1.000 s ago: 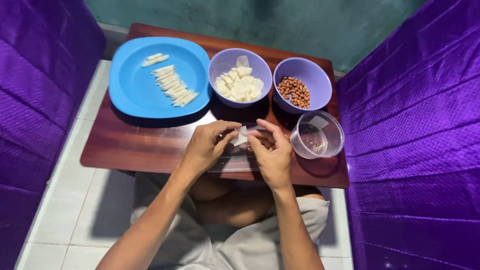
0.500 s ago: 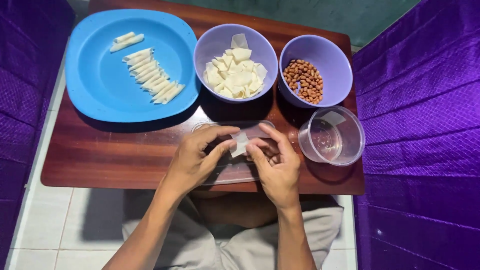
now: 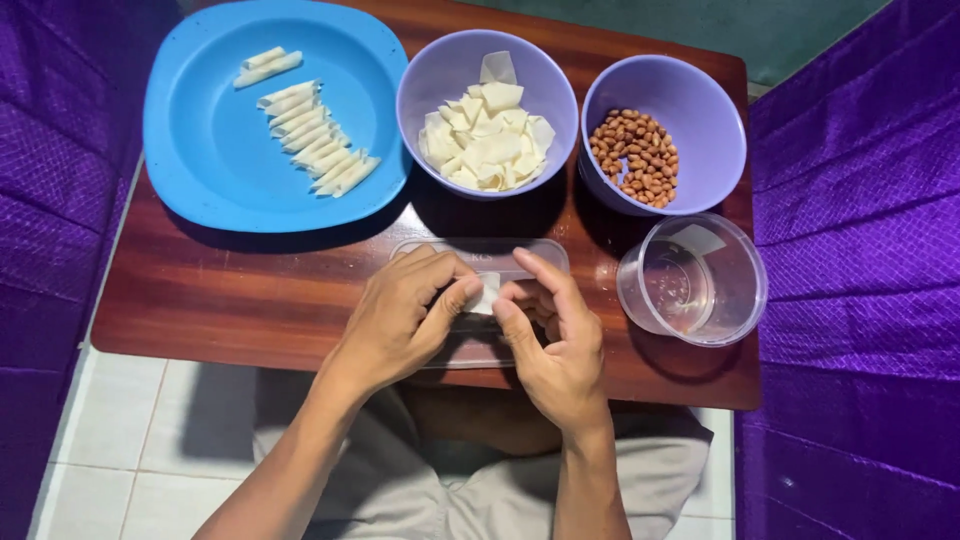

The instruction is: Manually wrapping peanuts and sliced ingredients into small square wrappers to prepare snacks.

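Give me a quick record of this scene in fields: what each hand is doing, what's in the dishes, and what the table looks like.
left hand: pinches a small white wrapper piece together with the right hand
right hand: fingers on the same piece
under hands: clear plastic lid
blue plate: row of rolled white sticks
middle purple bowl: white wrapper squares
right purple bowl: peanuts
clear cup: a little liquid
table: dark wood
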